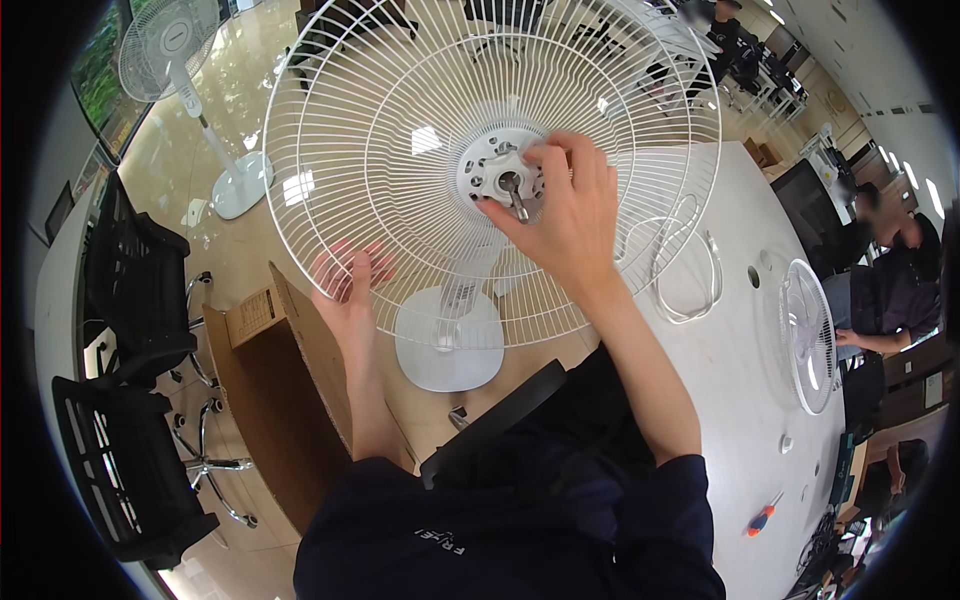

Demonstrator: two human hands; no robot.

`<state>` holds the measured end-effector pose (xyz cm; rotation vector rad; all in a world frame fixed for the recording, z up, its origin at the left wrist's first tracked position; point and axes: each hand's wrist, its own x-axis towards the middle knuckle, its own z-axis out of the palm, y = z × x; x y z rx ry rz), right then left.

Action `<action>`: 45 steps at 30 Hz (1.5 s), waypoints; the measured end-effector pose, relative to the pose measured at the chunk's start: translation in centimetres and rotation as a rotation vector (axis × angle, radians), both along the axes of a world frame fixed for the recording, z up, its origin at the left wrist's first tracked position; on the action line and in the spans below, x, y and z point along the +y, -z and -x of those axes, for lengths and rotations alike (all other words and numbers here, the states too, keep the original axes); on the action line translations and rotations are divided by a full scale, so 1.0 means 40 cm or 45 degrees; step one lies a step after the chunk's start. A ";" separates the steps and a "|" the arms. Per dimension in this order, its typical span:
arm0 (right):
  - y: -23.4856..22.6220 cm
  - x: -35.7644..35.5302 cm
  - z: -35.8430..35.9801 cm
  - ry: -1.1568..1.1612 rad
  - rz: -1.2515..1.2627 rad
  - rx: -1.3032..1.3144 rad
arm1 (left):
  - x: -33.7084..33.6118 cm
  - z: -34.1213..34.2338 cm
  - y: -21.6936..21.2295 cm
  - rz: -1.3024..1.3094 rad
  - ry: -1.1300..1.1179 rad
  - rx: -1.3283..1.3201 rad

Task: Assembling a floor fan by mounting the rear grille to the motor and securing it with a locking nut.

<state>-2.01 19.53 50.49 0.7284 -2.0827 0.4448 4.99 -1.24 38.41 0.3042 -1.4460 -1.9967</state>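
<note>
Fan guard (468, 158), white and round, its hub just beyond the right fingertips and its lower left rim at the left fingers. At the hub, between right thumb and forefinger, sits a lobed white nut (490, 186); a metal shaft (519, 206) appears to stand out through its opening, beside the palm. The step in hand is judged to be turning the nut. It is best kept square to the shaft and turned lightly until the thread bites (a crossed thread binds early), with the guard steadied at its rim. Right hand (572, 212): thumb and forefinger parted by roughly the nut's width, holding it at opposite edges. Left hand (348, 280): fingers loosely curled and slightly parted, seen partly through the wires; whether they grip the rim cannot be told. Outward, below and between both hands' fingers: a stand base (450, 368). Right of the right fingers: a table (690, 385) bearing a looped cable (717, 285) and, farther off, a second guard (808, 340).
</note>
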 end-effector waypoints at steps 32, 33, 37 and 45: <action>0.099 -0.055 0.041 -0.064 0.447 0.187 | 0.049 -0.005 0.024 0.008 -0.162 0.125; 0.078 -0.046 0.021 -0.042 0.294 0.085 | 0.046 -0.012 0.023 0.021 -0.169 0.089; 0.022 0.009 -0.002 -0.211 0.048 -0.071 | 0.037 -0.009 0.028 -0.026 -0.120 0.096; 0.004 0.027 0.049 -0.351 -0.180 0.125 | 0.044 -0.012 0.020 -0.019 -0.140 0.111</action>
